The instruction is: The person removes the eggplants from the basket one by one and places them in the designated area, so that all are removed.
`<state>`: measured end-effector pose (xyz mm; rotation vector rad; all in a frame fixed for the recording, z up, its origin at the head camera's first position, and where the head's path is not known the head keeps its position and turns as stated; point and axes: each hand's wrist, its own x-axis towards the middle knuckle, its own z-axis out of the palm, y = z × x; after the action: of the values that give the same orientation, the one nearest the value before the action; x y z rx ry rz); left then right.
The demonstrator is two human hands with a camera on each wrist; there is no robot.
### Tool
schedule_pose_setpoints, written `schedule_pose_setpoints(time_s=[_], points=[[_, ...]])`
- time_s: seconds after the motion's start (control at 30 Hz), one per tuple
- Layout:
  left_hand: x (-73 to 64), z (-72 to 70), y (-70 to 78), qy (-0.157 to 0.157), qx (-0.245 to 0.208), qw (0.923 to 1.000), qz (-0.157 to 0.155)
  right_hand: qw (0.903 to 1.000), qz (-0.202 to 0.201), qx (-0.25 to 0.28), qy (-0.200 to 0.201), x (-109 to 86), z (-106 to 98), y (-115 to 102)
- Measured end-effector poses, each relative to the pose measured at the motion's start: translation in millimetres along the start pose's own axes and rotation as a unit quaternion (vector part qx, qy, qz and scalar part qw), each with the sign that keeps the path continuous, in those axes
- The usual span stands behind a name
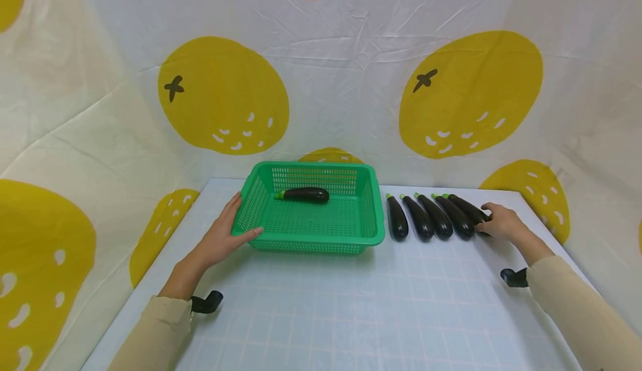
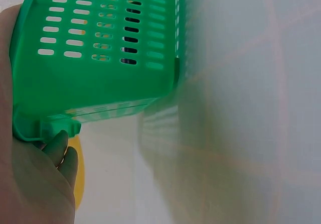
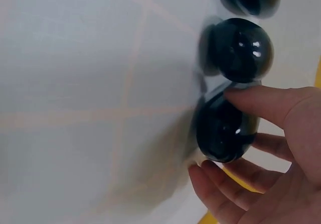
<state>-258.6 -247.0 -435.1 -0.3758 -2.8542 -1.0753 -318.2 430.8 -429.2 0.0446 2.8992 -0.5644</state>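
Observation:
A green plastic basket (image 1: 311, 243) stands at the table's back, with one dark eggplant (image 1: 307, 195) lying inside it. My left hand (image 1: 223, 237) holds the basket's front left corner, thumb over the rim; in the left wrist view its fingertips (image 2: 59, 142) are at the rim. To the right of the basket, several eggplants (image 1: 418, 218) lie side by side, green stem ends toward the back. My right hand (image 1: 501, 223) grips the rightmost eggplant (image 1: 466, 206). In the right wrist view, the thumb lies on one side of that eggplant (image 3: 224, 131) and the fingers on the other.
A pale checked cloth covers the table (image 1: 321, 310). Behind and at both sides hangs a white sheet (image 1: 346, 98) printed with large yellow fruit. A dark wrist camera (image 1: 208, 303) sits below the left hand, another wrist camera (image 1: 514, 277) below the right.

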Motion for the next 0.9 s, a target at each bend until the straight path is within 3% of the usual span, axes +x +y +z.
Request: schedule_pose_setpoints(time_s=[0.5, 0.63, 0.9], points=[[2.2, -0.3, -2.5, 0.003, 0.006, 0.9999, 0.008, 0.999, -0.036, -0.025, 0.009, -15.9, -15, -9], [2.3, -0.1, -2.4, 0.003, 0.005, 1.0, 0.006, 0.9983, -0.049, -0.024, 0.019, -23.5, -18, -20], [1.5, 0.6, -2.5, 0.004, 0.0, 1.0, 0.005, 0.9919, -0.113, -0.021, 0.054, -37.8, -20, -60]])
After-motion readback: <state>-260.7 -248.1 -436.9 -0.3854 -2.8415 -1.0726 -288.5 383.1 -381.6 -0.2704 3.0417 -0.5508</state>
